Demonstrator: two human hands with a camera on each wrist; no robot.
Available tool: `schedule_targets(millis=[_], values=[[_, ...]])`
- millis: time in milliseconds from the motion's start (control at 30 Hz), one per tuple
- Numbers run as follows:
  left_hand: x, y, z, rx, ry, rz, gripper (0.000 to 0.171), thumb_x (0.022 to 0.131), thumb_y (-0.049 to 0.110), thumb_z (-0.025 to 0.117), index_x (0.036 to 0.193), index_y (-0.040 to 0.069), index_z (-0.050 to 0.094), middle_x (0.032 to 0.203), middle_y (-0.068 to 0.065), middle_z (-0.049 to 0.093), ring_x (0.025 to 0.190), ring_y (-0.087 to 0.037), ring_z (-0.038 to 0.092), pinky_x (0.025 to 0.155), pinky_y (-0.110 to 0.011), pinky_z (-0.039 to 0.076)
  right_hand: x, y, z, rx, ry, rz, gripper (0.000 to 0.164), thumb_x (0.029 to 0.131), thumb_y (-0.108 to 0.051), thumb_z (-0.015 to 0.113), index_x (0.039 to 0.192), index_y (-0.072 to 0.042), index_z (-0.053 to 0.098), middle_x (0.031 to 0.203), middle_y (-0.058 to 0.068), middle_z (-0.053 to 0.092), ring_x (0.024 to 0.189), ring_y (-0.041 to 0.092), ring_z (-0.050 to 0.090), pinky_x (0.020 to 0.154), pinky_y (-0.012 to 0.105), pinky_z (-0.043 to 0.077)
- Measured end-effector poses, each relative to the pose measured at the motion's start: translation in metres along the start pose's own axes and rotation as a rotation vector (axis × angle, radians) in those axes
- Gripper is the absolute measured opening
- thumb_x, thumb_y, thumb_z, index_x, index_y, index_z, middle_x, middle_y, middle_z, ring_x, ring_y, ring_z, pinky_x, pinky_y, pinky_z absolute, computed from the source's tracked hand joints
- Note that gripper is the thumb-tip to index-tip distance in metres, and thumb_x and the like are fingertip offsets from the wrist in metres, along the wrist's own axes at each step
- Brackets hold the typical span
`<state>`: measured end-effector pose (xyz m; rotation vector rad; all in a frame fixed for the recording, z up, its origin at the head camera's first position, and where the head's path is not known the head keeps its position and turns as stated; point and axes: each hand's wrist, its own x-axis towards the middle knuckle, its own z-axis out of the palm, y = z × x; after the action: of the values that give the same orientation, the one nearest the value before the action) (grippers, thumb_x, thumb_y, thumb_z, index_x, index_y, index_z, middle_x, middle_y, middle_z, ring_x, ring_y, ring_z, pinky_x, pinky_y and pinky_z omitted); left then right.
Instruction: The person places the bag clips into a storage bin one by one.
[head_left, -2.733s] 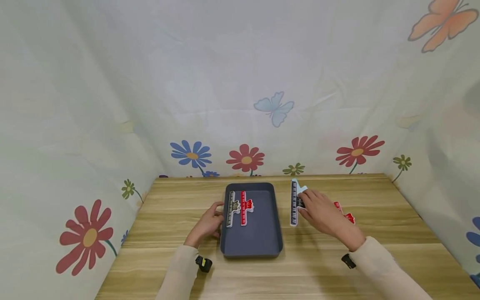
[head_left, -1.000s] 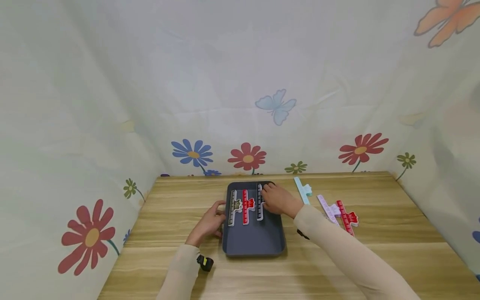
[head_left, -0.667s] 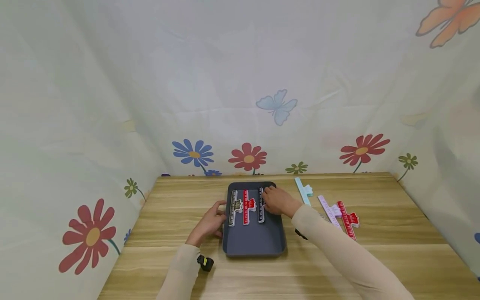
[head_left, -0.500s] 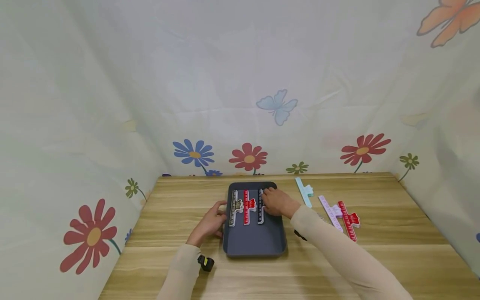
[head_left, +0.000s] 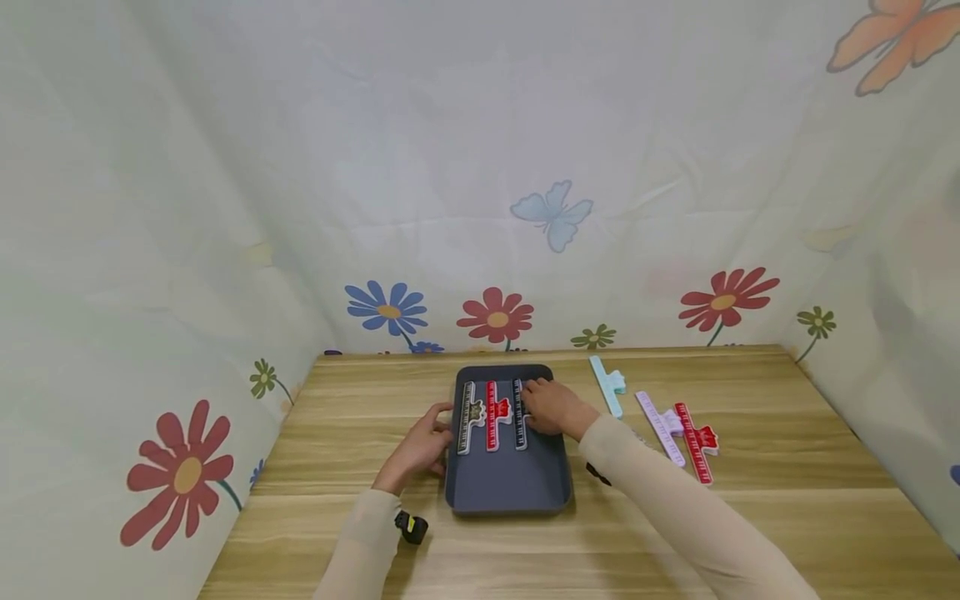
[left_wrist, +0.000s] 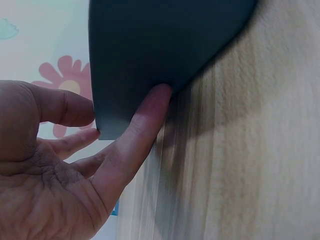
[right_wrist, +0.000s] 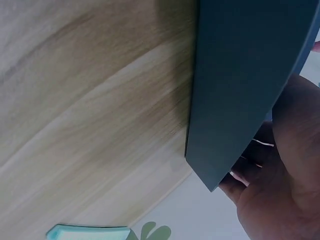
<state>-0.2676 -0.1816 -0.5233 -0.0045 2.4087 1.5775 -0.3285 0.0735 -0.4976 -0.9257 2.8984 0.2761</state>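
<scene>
R hand (head_left: 555,407) pinches blk clip (head_left: 519,418) inside tray (head_left: 510,485), near its R wall; L hand (head_left: 422,442), fingers extended, touches tray's outer L wall. Clip's prob. light, stiff plastic, maybe a bit slick; best held mid-length, on side toward tray's R wall.

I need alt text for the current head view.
A person's right hand holds a black clip in a dark tray, beside a red clip and another dark clip; the left hand touches the tray's left side. An aqua clip, a lilac clip and a second red clip lie on the table at right.
</scene>
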Motion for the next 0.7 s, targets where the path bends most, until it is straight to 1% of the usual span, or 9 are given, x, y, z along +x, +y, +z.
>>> schedule_targets(millis=[100,233,367,533,633,700], values=[[0.0,0.0,0.0,0.002,0.004,0.001,0.058,0.093,0.004,0.049,0.148,0.015,0.037,0.125,-0.027,0.058,0.085,-0.026,0.066,0.051,-0.042,0.06,-0.003,0.0,-0.001,0.026,0.026,-0.002,0.056,0.094,-0.036,0.064,0.137,-0.003,0.054,0.136,0.013,0.057,0.124,0.028,0.054,0.11,0.041,0.046],[-0.001,0.001,0.0,0.005,0.012,-0.005,0.058,0.093,0.005,0.049,0.148,0.016,0.037,0.126,-0.026,0.057,0.085,-0.025,0.066,0.051,-0.041,0.06,-0.007,0.0,-0.003,0.048,0.071,-0.01,0.059,0.093,-0.036,0.065,0.14,-0.003,0.051,0.138,0.014,0.056,0.127,0.028,0.053,0.112,0.042,0.044],[-0.002,-0.001,0.001,0.019,0.015,-0.01,0.057,0.093,0.006,0.049,0.148,0.017,0.037,0.127,-0.026,0.057,0.085,-0.025,0.065,0.051,-0.04,0.06,-0.015,-0.002,-0.006,0.077,0.144,-0.03,0.06,0.093,-0.036,0.065,0.142,-0.004,0.05,0.139,0.014,0.054,0.129,0.03,0.052,0.111,0.045,0.044],[-0.004,-0.002,0.002,0.03,0.001,0.003,0.057,0.094,0.005,0.049,0.148,0.015,0.036,0.126,-0.027,0.057,0.082,-0.025,0.066,0.051,-0.041,0.06,-0.033,-0.001,-0.012,0.196,0.269,-0.046,0.056,0.092,-0.03,0.067,0.139,-0.003,0.052,0.135,0.016,0.055,0.125,0.032,0.053,0.108,0.048,0.046],[-0.005,-0.001,0.002,0.013,0.002,0.029,0.057,0.094,0.003,0.048,0.148,0.012,0.036,0.125,-0.029,0.056,0.082,-0.026,0.066,0.05,-0.042,0.059,-0.044,0.003,-0.02,0.229,0.33,-0.043,0.054,0.092,-0.028,0.068,0.138,-0.004,0.053,0.134,0.015,0.055,0.125,0.032,0.053,0.109,0.049,0.045],[-0.005,0.0,0.001,0.001,0.003,0.042,0.056,0.094,0.002,0.049,0.148,0.011,0.037,0.125,-0.03,0.056,0.082,-0.027,0.067,0.049,-0.042,0.059,-0.053,0.007,-0.025,0.237,0.347,-0.035,0.054,0.092,-0.029,0.068,0.138,-0.004,0.052,0.136,0.016,0.055,0.126,0.032,0.053,0.109,0.049,0.045]])
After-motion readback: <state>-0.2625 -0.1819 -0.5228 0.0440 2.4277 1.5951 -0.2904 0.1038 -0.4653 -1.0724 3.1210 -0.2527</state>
